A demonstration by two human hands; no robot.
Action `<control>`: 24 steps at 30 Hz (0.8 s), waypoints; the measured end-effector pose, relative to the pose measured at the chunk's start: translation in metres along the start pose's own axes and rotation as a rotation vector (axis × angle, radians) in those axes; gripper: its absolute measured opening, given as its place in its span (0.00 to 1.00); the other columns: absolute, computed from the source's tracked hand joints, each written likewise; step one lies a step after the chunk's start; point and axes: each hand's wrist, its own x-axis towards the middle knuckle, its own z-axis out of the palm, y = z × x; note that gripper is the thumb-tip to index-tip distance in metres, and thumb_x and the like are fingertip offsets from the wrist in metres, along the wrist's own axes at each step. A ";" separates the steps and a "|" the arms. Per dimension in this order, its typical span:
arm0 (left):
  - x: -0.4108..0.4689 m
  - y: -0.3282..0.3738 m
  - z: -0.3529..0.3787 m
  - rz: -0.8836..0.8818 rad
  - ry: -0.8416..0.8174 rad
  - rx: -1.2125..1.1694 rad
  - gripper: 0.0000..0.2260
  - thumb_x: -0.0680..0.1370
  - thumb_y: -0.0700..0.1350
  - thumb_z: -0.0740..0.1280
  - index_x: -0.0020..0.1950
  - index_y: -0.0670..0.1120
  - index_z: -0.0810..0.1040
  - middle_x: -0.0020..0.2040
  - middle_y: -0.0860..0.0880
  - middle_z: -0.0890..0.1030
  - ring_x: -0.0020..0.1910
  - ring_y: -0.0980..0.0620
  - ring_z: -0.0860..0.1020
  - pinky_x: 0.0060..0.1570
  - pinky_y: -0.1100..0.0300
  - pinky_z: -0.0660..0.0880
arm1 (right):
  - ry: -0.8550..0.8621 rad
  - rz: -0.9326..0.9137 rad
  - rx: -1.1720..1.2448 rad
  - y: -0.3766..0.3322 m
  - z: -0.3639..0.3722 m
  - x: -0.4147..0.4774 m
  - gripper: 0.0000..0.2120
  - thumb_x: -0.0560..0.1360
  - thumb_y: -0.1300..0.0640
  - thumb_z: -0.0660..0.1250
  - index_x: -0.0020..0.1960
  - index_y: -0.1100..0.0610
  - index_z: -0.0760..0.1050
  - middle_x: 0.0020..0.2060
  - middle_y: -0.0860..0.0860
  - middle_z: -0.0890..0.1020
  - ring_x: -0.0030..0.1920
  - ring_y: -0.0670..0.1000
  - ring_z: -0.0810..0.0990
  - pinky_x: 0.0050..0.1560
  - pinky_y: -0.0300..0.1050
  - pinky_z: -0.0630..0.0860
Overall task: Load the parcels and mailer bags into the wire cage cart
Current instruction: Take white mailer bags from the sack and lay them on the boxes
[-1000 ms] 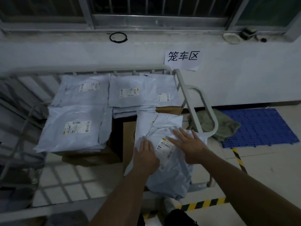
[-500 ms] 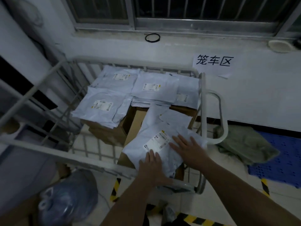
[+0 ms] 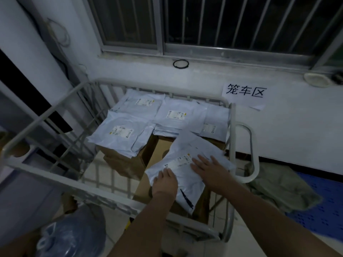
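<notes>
The white wire cage cart (image 3: 55, 106) stands against the wall under the window. Inside it, cardboard parcels (image 3: 128, 162) carry stacks of pale blue mailer bags (image 3: 122, 132) with white labels. The nearest mailer bag (image 3: 187, 156) lies on a tall brown box (image 3: 159, 151) at the cart's right front. My left hand (image 3: 165, 180) rests flat on that bag's near left part. My right hand (image 3: 207, 167) presses flat on its right part, fingers spread, just below the label.
A paper sign (image 3: 245, 91) is taped to the white wall. A green cloth (image 3: 282, 184) and a blue plastic mat (image 3: 323, 201) lie on the floor to the right. A clear plastic bag (image 3: 72, 234) sits at the lower left. A black ring (image 3: 181, 63) lies on the window ledge.
The view swung left and up, showing more of the cart and window. The near mailer bag settled flatter on the box, with both hands staying pressed on it.
</notes>
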 end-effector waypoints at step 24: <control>0.056 -0.019 -0.085 0.172 0.008 0.012 0.31 0.83 0.37 0.56 0.80 0.38 0.40 0.80 0.38 0.52 0.78 0.38 0.57 0.70 0.47 0.64 | 0.119 0.318 0.151 0.040 -0.039 0.031 0.17 0.76 0.57 0.71 0.63 0.59 0.75 0.52 0.56 0.82 0.46 0.53 0.84 0.41 0.46 0.80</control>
